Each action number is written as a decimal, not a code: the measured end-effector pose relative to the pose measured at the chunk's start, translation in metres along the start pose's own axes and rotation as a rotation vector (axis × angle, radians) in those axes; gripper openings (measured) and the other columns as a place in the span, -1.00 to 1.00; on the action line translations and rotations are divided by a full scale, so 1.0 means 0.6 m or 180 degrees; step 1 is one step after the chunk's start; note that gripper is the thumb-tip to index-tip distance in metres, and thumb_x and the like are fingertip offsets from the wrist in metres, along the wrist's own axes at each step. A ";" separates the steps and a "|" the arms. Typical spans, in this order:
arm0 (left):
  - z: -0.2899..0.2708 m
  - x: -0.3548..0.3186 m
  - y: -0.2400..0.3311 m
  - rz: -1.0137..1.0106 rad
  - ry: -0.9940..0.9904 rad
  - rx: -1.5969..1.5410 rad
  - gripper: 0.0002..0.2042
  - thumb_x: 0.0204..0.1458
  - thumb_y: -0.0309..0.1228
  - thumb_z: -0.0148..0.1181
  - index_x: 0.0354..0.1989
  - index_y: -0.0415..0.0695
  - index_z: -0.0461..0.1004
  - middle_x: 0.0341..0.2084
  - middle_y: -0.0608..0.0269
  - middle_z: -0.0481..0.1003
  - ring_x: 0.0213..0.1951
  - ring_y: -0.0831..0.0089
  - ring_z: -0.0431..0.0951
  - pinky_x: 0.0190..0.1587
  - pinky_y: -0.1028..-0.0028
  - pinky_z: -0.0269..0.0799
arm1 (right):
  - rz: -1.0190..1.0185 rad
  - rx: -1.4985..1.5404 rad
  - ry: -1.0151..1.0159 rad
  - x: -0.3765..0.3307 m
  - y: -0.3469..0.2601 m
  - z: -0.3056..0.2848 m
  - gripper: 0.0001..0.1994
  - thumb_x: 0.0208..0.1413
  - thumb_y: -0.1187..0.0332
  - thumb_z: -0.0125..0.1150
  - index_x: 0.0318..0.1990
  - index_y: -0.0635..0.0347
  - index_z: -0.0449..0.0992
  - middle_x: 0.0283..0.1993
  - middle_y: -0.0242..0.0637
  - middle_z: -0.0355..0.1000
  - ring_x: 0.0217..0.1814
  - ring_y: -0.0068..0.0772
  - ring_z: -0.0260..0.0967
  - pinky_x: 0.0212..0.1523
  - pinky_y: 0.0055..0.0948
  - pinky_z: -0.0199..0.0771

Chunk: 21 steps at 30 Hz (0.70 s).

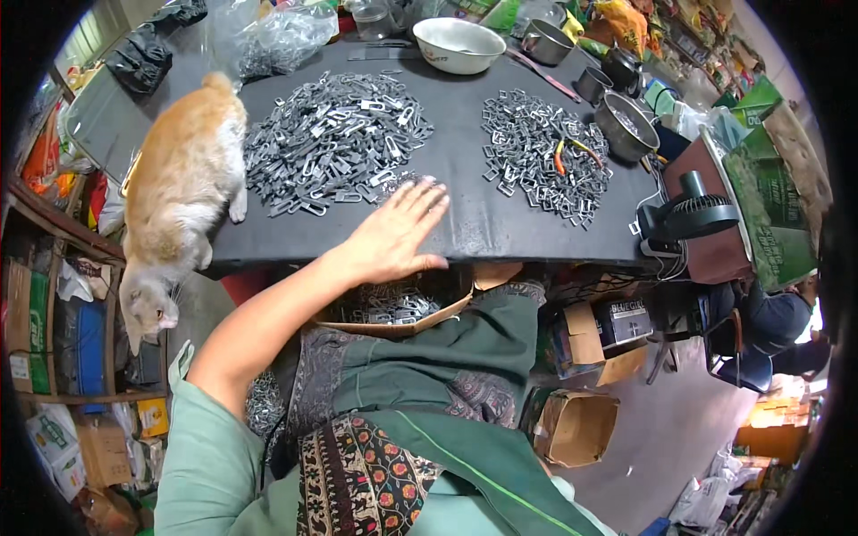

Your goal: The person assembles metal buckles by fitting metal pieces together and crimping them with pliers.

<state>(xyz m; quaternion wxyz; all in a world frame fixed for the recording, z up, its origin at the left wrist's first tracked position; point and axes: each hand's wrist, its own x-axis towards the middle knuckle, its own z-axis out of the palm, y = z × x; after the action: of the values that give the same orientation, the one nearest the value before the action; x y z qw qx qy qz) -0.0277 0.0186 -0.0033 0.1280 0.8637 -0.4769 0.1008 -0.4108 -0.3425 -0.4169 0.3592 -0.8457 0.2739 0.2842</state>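
My left hand (393, 230) lies palm down near the front edge of the dark table (456, 219), fingers stretched out and thumb apart, holding nothing. Just beyond its fingertips is a small patch of dark bits at the edge of a large heap of grey metal clips (335, 138). Farther right spreads a second heap of small metal, frame-like pieces (527, 147), with pliers with orange-and-yellow handles (561, 156) on top. Below the table edge, by my lap, an open cardboard box (393, 328) holds more metal pieces. My right hand does not show.
An orange-and-white cat (183, 179) stands at the table's left end, head hanging over the edge. A white bowl (458, 46), a metal bowl (626, 125) and plastic bags (277, 40) line the back. At right are a small black fan (688, 214) and a seated person (773, 317).
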 end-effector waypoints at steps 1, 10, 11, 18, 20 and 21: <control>0.011 0.007 -0.018 -0.0093 0.0023 0.0076 -0.16 0.10 0.09 0.07 0.35 -0.36 0.05 0.35 -0.21 0.04 0.43 -0.07 -0.09 0.45 0.07 -0.23 | 0.0004 -0.0017 -0.0071 0.005 0.046 0.019 -0.67 0.06 0.29 0.16 -0.15 0.42 0.54 -0.20 0.12 0.54 -0.05 0.06 0.50 -0.04 -0.16 0.47; -0.002 -0.012 -0.001 -0.0376 -0.0222 0.0041 -0.07 0.03 0.18 0.09 0.38 -0.34 0.00 0.38 -0.20 -0.02 0.45 -0.07 -0.14 0.45 0.04 -0.25 | 0.0102 -0.0288 0.0259 -0.070 -0.093 -0.184 -0.68 0.13 0.14 0.22 -0.16 0.21 0.62 -0.29 -0.05 0.59 -0.23 -0.10 0.57 -0.15 -0.24 0.49; -0.007 -0.003 0.005 -0.0371 -0.0190 0.0030 -0.06 0.01 0.17 0.11 0.38 -0.34 0.00 0.38 -0.20 -0.02 0.44 -0.08 -0.14 0.45 0.04 -0.24 | 0.0150 -0.0332 0.0375 -0.065 -0.106 -0.214 -0.63 0.06 0.20 0.22 -0.09 0.31 0.60 -0.25 0.01 0.59 -0.19 -0.21 0.58 -0.13 -0.28 0.51; -0.021 -0.006 0.016 -0.0275 -0.0587 -0.0224 -0.01 -0.09 0.17 0.18 0.39 -0.32 -0.01 0.38 -0.17 0.00 0.43 -0.08 -0.11 0.45 0.05 -0.24 | -0.2208 -0.0008 0.0499 -0.176 -0.566 -0.500 -0.65 0.22 0.24 0.13 -0.47 0.38 0.36 -0.57 -0.01 0.20 -0.55 -0.17 0.11 -0.43 -0.24 0.26; -0.024 0.009 0.017 -0.0220 -0.0539 -0.0240 0.00 -0.08 0.18 0.16 0.39 -0.32 -0.01 0.38 -0.16 -0.01 0.43 -0.07 -0.11 0.45 0.04 -0.24 | -0.2775 -0.0220 0.1619 -0.181 -0.664 -0.556 -0.77 0.15 0.39 0.20 -0.44 0.37 0.38 -0.53 -0.01 0.22 -0.50 -0.03 0.18 -0.42 -0.25 0.28; -0.020 0.016 0.017 -0.0226 -0.0505 -0.0238 0.00 -0.07 0.20 0.14 0.39 -0.31 -0.01 0.38 -0.15 -0.01 0.43 -0.07 -0.11 0.45 0.04 -0.25 | -0.3330 -0.0023 0.2256 -0.163 -0.715 -0.572 -0.84 0.12 0.43 0.22 -0.39 0.36 0.44 -0.47 -0.02 0.32 -0.44 0.01 0.31 -0.35 -0.22 0.36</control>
<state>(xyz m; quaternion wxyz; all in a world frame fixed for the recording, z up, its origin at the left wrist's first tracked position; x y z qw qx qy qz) -0.0317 0.0093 0.0120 0.1255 0.8799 -0.4581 0.0096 -0.0945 -0.3254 0.0425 0.3353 -0.9117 -0.0744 -0.2256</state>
